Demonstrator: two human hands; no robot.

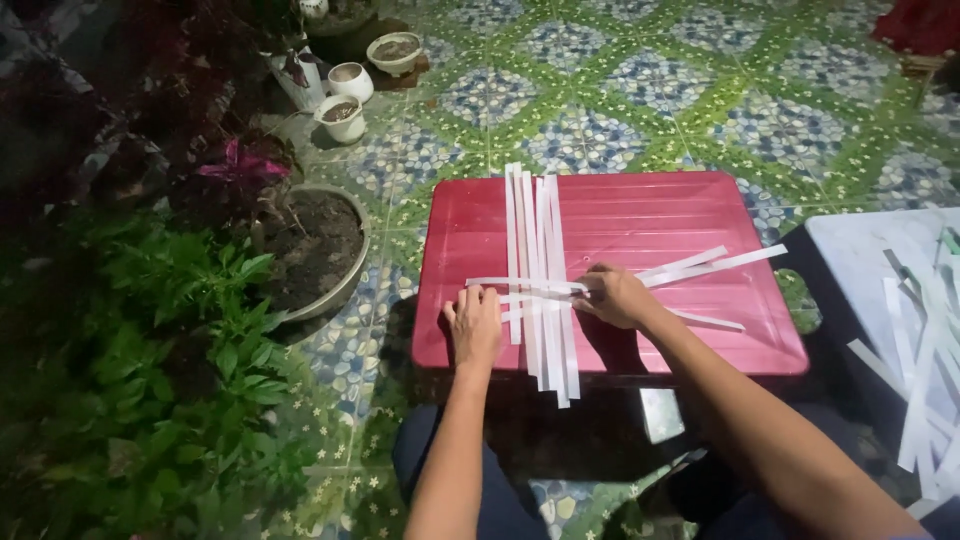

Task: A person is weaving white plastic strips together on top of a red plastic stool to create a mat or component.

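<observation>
White paper strips lie crossed on a red plastic lid. The left hand presses flat on the strip ends, fingers spread; the right hand pinches a crosswise strip. Potted plants stand beside the lid.

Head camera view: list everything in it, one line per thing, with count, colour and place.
Flat red plastic lid: one, red, centre, on the tiled floor.
Long white paper strips: several, white, crossed on the lid.
Loose white strips: a pile, white, right edge, on a pale surface.
Small white pots: two, white, upper left.
Large soil-filled planter: one, grey, left of the lid.
Green leafy plants: many, green, left.
Patterned floor tiles: green and blue.
Hands: left and right, pressing the strips.
</observation>
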